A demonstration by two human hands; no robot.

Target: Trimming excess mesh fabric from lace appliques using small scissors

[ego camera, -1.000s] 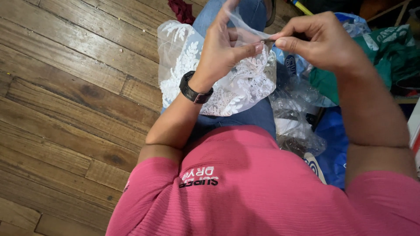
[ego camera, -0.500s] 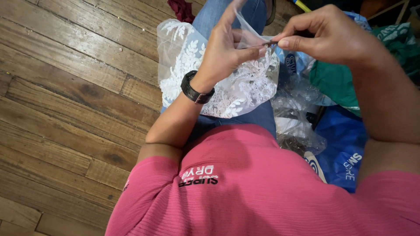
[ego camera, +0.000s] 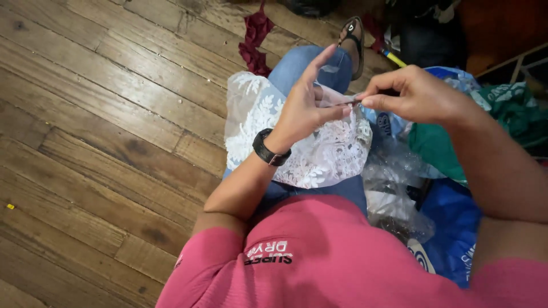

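1. Centre of frame: white floral lace fabric (ego camera: 319, 151) lies draped over a lap in blue jeans.
2. Left hand (ego camera: 305, 108) pinches a lace fold.
3. Right hand (ego camera: 414, 94) pinches a thin, needle-like thing, too small to identify.
4. Risk: a slipping pinch could snag the delicate lace.

- Premises: a home room in use as an informal sewing or craft spot; no workbench seen
- Wooden plank floor (ego camera: 103, 131), worn and scuffed, serves as the seat
- White lace fabric (ego camera: 319, 154) lies across the seated person's lap
- Dark red cloth scrap (ego camera: 255, 37) on the boards near the top edge
- Clear plastic bags (ego camera: 399, 188), a blue bag (ego camera: 456, 228) and green cloth (ego camera: 439, 154) heaped alongside
- Sandal (ego camera: 354, 40) worn indoors
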